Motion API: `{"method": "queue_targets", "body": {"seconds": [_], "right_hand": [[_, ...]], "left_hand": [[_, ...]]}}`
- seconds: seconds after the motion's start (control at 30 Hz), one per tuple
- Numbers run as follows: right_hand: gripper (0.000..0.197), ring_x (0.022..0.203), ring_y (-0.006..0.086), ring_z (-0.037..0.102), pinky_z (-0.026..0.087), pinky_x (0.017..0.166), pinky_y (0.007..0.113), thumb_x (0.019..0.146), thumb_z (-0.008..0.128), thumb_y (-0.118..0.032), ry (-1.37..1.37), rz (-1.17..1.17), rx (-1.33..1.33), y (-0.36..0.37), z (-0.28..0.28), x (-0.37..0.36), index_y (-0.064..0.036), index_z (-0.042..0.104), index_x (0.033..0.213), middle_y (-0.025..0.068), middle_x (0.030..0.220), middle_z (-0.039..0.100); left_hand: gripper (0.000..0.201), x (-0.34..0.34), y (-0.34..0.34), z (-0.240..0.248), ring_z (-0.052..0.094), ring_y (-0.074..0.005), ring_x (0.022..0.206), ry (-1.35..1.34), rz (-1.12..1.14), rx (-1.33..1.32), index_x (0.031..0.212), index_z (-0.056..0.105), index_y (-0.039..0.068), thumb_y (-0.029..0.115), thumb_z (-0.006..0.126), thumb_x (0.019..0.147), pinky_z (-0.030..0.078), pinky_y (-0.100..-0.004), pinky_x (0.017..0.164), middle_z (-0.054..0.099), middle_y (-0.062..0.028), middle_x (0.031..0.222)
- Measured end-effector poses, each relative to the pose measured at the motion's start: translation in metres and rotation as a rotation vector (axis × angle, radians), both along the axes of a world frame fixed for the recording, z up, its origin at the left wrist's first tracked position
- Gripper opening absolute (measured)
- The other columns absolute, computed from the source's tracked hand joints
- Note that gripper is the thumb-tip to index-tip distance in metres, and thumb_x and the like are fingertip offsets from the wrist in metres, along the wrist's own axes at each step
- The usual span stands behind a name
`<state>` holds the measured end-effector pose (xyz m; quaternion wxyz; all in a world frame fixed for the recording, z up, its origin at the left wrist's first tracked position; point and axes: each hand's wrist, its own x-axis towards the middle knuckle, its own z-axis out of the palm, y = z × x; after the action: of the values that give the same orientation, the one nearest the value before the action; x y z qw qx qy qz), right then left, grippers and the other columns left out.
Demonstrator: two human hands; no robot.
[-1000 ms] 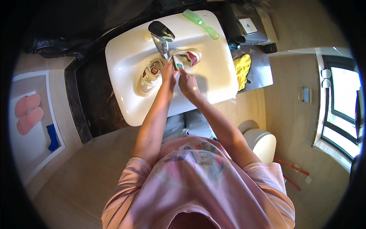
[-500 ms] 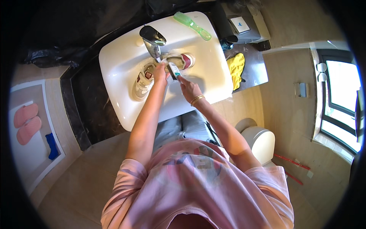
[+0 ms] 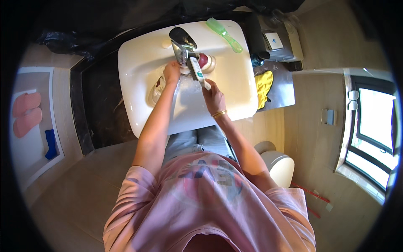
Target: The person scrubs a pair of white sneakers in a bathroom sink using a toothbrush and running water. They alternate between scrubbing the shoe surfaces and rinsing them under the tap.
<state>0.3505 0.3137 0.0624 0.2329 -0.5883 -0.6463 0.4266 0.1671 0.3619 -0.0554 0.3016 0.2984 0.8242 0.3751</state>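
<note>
A white washbasin (image 3: 237, 98) holds two light-coloured sneakers. My right hand (image 3: 215, 97) grips a white-handled scrub brush (image 3: 196, 69), its dark bristles against the front of the sneaker with the red lining (image 3: 207, 62). That shoe lies under the tap (image 3: 181, 44), which partly hides it. Its front end is in my left hand (image 3: 171, 72), the fingers curled and partly out of sight. The other sneaker (image 3: 157, 89) rests in the basin's left side, mostly covered by my left hand and forearm. Water shows below the tap.
A green brush (image 3: 224, 34) lies on the basin's far right rim. Beyond the right side are a yellow cloth (image 3: 263, 86) and a grey box (image 3: 282, 40). A toilet (image 3: 280, 169) stands near right. Pink slippers (image 3: 27, 114) and a blue sock (image 3: 51, 143) are far left.
The view has shifted a little. The red-lined sneaker has moved in under the tap with my left hand. The brush has turned more upright in my right hand.
</note>
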Motion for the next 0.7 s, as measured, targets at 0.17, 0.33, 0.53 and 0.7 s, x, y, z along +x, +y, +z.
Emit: {"method": "queue_targets", "body": {"seconds": [0.17, 0.33, 0.53, 0.7], "right_hand": [[0.034, 0.071, 0.0362, 0.053, 0.043, 0.059, 0.04, 0.071, 0.055, -0.017, -0.209, 0.067, -0.057, -0.005, -0.035, 0.014, -0.0139, 0.045, 0.104, 0.0189, 0.078, 0.055], [0.04, 0.076, 0.0354, 0.054, 0.042, 0.066, 0.039, 0.063, 0.061, -0.026, -0.149, 0.061, -0.321, -0.003, -0.08, 0.03, -0.0052, 0.05, 0.095, 0.0214, 0.081, 0.056], [0.031, 0.05, 0.0223, 0.053, 0.042, 0.045, 0.033, 0.068, 0.057, -0.03, -0.271, 0.089, -0.251, -0.009, -0.119, 0.015, -0.0022, 0.054, 0.081, 0.0119, 0.059, 0.053], [0.061, 0.077, 0.0341, 0.056, 0.044, 0.068, 0.039, 0.067, 0.051, -0.055, -0.694, 0.369, -0.081, 0.024, -0.078, 0.008, 0.0032, 0.055, 0.085, 0.0245, 0.076, 0.056]], "left_hand": [[0.031, 0.04, -0.023, 0.022, 0.056, -0.0278, 0.066, 0.155, -0.222, 0.149, 0.081, 0.055, 0.003, 0.033, 0.049, 0.075, 0.043, -0.0355, 0.059, 0.058, -0.014, 0.072], [0.012, 0.063, -0.036, 0.018, 0.053, -0.0266, 0.054, 0.265, -0.289, 0.291, 0.069, 0.052, 0.004, 0.015, 0.057, 0.07, 0.042, -0.0346, 0.05, 0.055, -0.013, 0.064], [0.015, 0.066, -0.047, 0.019, 0.053, -0.0299, 0.059, 0.342, -0.372, 0.341, 0.081, 0.051, 0.004, 0.011, 0.056, 0.069, 0.043, -0.0358, 0.054, 0.053, -0.0151, 0.07], [0.038, 0.046, -0.055, 0.026, 0.052, -0.0309, 0.069, 0.218, -0.264, 0.331, 0.106, 0.043, 0.004, 0.011, 0.057, 0.071, 0.044, -0.0352, 0.059, 0.053, -0.0154, 0.083]]}}
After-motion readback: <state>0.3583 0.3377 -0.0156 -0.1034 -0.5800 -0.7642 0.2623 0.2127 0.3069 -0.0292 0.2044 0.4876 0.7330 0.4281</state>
